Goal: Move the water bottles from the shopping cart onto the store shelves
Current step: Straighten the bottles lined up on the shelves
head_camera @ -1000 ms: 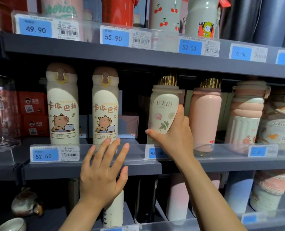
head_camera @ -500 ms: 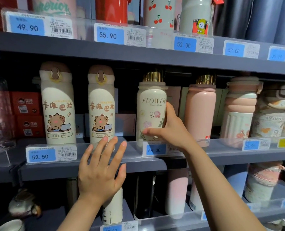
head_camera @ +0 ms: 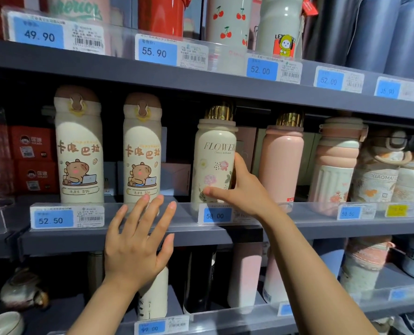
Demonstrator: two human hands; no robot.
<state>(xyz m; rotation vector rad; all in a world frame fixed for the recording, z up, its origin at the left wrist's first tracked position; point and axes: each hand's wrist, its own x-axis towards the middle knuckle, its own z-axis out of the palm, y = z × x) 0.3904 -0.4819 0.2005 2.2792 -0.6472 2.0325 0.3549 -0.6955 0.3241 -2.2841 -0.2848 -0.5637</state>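
Floral bottle (head_camera: 214,160) stands upright on the middle shelf (head_camera: 128,238), between a capybara bottle (head_camera: 142,151) and a pink bottle (head_camera: 282,160). Right hand (head_camera: 243,189) cups its lower right side, thumb across the front. Left hand (head_camera: 135,243), fingers spread, hovers nearer, lower left, holding nothing.

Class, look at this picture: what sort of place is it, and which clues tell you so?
Most likely a shop aisle selling drinkware. Grey shelves carry blue price tags such as 55.90 and 52.50, each with a barcode, and rows of new water bottles stand facing outward.
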